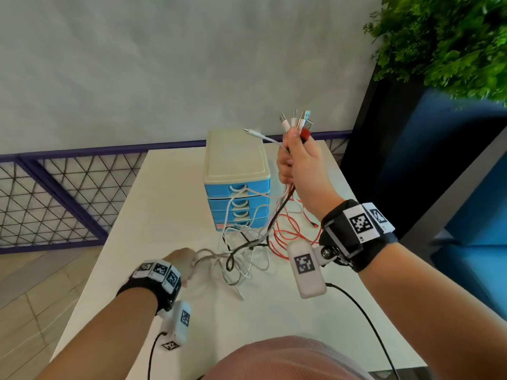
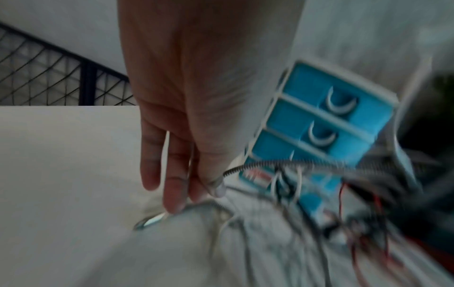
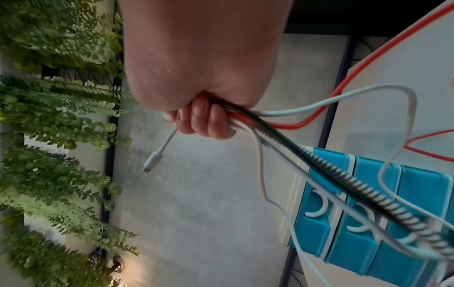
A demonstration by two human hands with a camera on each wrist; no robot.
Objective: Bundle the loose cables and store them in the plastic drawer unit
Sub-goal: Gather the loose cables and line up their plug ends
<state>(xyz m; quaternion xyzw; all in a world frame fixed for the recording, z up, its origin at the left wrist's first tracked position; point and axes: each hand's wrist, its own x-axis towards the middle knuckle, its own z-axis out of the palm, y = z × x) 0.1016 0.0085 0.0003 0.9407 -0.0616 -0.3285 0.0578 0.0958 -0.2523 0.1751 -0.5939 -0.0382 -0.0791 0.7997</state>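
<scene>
The drawer unit [image 1: 237, 171] looks like smooth plastic, with a matt cream shell and glossier blue fronts. Among the cables [image 1: 248, 248], the red cable [image 3: 317, 85] and white cable [image 3: 398, 108] have smooth, slightly shiny sheaths, the black-and-white one [image 3: 349, 184] a rough braided weave, and the plugs [image 1: 297, 120] bright metal tips. The table [image 1: 170, 204] is smooth, matt white.

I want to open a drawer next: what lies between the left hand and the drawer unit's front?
In the head view, tangled cable slack covers the table between the left hand and the drawer unit.
</scene>
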